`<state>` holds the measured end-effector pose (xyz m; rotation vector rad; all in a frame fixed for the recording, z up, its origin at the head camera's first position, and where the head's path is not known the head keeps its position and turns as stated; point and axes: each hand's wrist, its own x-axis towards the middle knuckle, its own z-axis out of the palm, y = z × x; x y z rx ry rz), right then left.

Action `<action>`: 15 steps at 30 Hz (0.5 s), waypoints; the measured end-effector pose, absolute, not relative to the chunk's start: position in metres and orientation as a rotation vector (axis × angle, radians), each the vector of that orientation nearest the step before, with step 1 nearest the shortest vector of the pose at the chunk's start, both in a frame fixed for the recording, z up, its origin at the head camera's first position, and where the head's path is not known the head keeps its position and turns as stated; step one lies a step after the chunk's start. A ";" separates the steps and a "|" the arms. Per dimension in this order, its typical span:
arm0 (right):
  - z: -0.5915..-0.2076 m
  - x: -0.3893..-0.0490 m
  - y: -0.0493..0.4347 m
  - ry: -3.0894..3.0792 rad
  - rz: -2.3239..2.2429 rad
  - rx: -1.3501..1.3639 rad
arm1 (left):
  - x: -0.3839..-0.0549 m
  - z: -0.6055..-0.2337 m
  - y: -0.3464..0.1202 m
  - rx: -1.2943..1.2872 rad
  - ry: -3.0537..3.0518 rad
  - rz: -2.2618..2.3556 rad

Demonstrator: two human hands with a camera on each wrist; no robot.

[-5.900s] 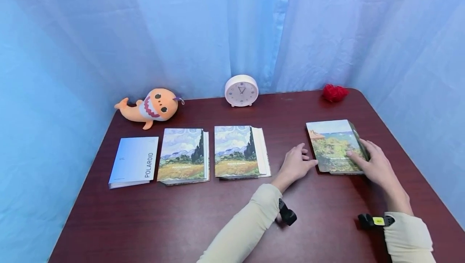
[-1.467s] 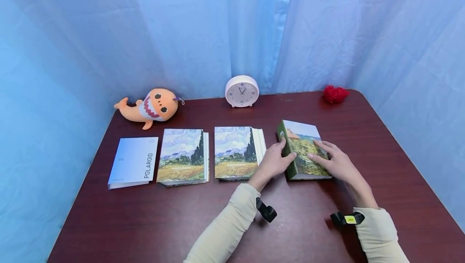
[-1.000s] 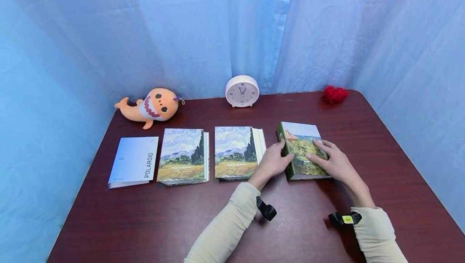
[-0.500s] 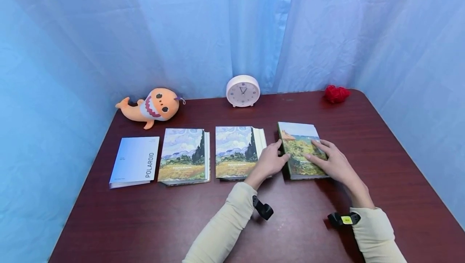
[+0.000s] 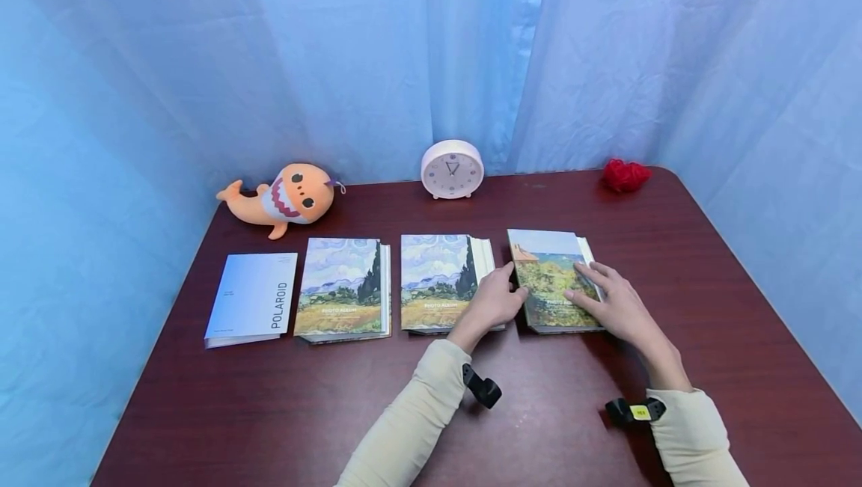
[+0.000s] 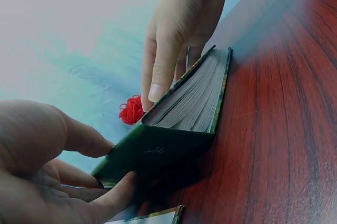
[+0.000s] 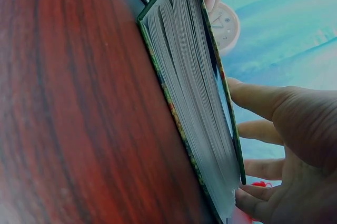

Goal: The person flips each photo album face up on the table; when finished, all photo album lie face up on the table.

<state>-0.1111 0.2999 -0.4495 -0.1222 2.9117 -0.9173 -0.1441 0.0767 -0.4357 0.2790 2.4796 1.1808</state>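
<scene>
A photo album (image 5: 552, 277) with a painted garden-and-sea cover lies on the table, rightmost in a row. My left hand (image 5: 489, 298) is at its green spine, thumb and fingertips touching the spine and its edge in the left wrist view. My right hand (image 5: 619, 304) rests spread fingertips on the cover's right part. The pages (image 7: 184, 77) fan slightly between the covers in the right wrist view. Left of this album lie two matching wheat-field photo albums, one in the middle (image 5: 438, 277) and another farther left (image 5: 340, 285), then a blue-white Polaroid album (image 5: 249, 296).
An orange shark plush (image 5: 283, 199) lies at the back left of the dark red table (image 5: 539, 420). A white round clock (image 5: 452, 170) stands at the back middle, and a red yarn bundle (image 5: 625, 175) sits at the back right corner. Blue curtains surround the table.
The garden album has moved left from the table's right side, with both hands following. Lately its cover has shifted farther left, hiding the spine and showing the page edges on the right.
</scene>
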 end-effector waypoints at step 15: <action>-0.439 -0.119 0.306 2.954 -0.901 -0.130 | -0.149 -0.419 0.058 0.343 2.597 1.219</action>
